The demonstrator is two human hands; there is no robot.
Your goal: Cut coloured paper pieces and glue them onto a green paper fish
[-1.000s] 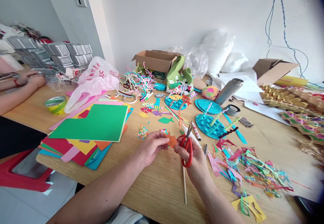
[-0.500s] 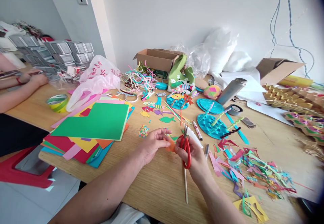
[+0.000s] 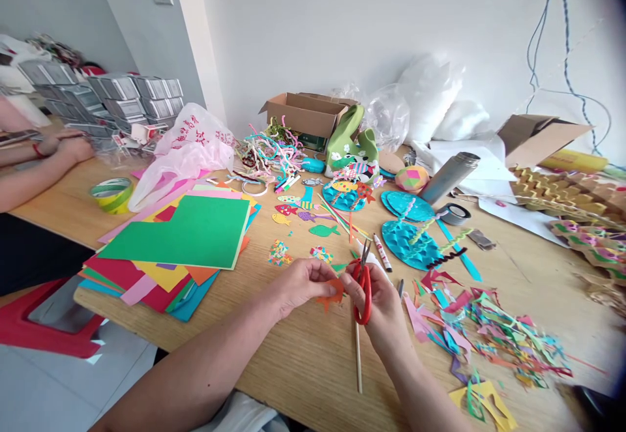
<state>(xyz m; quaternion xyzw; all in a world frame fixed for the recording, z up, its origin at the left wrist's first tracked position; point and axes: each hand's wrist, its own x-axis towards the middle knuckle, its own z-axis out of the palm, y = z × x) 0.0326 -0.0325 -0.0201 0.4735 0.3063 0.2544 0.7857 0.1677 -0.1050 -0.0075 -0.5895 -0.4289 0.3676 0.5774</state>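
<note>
Between the fingertips of my left hand (image 3: 309, 283) is a small orange paper cut-out (image 3: 332, 294) with pointed edges. My right hand (image 3: 379, 298) has red-handled scissors (image 3: 363, 288) hooked on its fingers, blades pointing up and away, and its thumb and fingertip come close to the cut-out's right side. Whether they touch the paper is hard to tell. Beyond my hands lie a green paper fish (image 3: 325, 230), a yellow paper fish (image 3: 280, 219) and two patches of small coloured paper bits (image 3: 279, 253). A thin wooden stick (image 3: 358, 360) lies under the right hand.
Stacked coloured paper (image 3: 195, 233) covers the left, beside green-yellow tape (image 3: 111, 195). Paper scraps (image 3: 493, 328) spread at right. Blue decorated discs (image 3: 408, 243), a marker (image 3: 382, 251) and a metal flask (image 3: 450, 178) stand further back. Another person's hands (image 3: 73, 145) rest at far left.
The orange cut-out has turned and come down slightly, showing its pointed edges. Both hands have shifted a little lower, and the scissors tilt more to the right.
</note>
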